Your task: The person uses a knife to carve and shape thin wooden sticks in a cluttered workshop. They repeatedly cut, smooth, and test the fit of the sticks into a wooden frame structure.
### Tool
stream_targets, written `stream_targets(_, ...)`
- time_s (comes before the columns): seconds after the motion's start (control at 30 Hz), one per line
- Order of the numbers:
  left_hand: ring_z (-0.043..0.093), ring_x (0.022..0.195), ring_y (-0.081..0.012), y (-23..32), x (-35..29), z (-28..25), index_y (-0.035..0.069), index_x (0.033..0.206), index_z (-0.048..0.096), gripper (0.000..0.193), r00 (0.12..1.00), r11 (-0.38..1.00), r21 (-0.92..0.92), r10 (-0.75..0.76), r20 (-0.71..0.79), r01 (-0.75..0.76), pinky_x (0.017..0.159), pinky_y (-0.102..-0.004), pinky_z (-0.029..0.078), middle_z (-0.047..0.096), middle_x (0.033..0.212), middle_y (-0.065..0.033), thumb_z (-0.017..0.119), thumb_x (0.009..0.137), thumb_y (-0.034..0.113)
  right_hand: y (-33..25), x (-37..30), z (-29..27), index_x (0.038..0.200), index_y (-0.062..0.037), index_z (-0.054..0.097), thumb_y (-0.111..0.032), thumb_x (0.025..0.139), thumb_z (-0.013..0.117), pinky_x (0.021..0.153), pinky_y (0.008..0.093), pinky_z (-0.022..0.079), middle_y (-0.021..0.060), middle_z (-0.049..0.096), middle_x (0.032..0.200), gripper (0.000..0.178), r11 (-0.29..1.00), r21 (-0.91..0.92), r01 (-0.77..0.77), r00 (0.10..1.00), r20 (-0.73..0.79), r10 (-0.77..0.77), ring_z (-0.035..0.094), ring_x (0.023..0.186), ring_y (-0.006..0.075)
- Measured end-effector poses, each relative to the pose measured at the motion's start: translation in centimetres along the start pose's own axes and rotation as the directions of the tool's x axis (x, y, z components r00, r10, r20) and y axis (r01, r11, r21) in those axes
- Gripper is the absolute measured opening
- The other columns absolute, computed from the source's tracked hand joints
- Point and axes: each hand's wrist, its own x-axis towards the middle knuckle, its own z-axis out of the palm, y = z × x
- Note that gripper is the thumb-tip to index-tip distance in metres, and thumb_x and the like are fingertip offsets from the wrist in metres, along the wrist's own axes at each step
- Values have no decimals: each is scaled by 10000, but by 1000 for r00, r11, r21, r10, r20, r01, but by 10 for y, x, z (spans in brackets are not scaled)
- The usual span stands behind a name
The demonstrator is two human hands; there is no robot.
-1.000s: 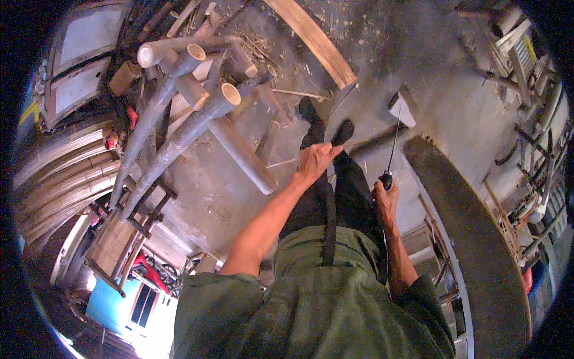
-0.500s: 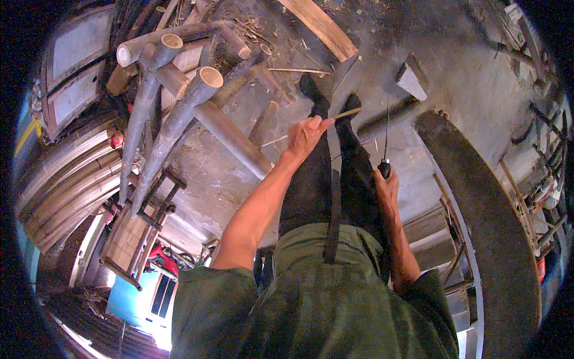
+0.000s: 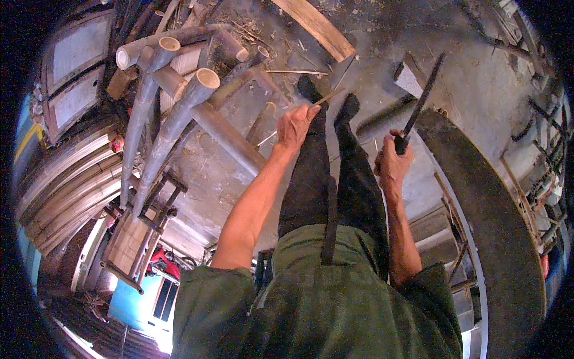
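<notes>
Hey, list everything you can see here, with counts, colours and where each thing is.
Blade: 1, dark, in right hand
Stick: 1, tan, in left hand
Poles: several, grey, upper left
Plank: 1, light brown, top centre
Block: 1, pale-ended, behind blade
Slab: 1, dark, right
Slats: several, brown, far left
Panel: 1, pale, upper left
Floor: 1, grey, below
Scraps and rim clutter: uncountable
Shirt: 1, green, bottom
Trousers: 1, black, centre
Left hand: 1, centre
Right hand: 1, right of centre
</notes>
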Motion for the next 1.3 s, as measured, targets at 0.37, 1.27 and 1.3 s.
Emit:
stream_targets(0.37, 617, 668, -371, -8, -12, -1, 56, 746, 538, 256, 1000, 995, 96, -15, -8, 16, 521, -470, 451, 619, 725, -159, 658, 836, 264, 9, 36, -12, 939, -70, 487, -164, 847, 586, 375, 265, 315, 41, 485, 581, 164, 999, 17, 51, 998, -30, -50, 448, 436, 136)
stream_targets(1.27, 616, 744, -392, -13, -23, 3, 40, 774, 556, 193, 999, 995, 89, -47, 20, 45, 581, -459, 458, 628, 772, -175, 633, 831, 208, 48, -22, -9, 1023, -16, 561, -165, 762, 673, 791, 388, 468, 182, 621, 966, 321, 863, -408, 299, 866, 495, -66, 599, 936, 304)
stream_targets(1.3, 615, 743, -393, -16, -16, 2, 47, 782, 564, 192, 999, 992, 121, -45, 20, 42, 582, -460, 459, 630, 775, -172, 636, 831, 218, 43, 2, -23, 1075, -8, 555, -162, 766, 671, 795, 376, 465, 194, 617, 1012, 364, 867, -362, 342, 855, 502, -128, 594, 975, 288)
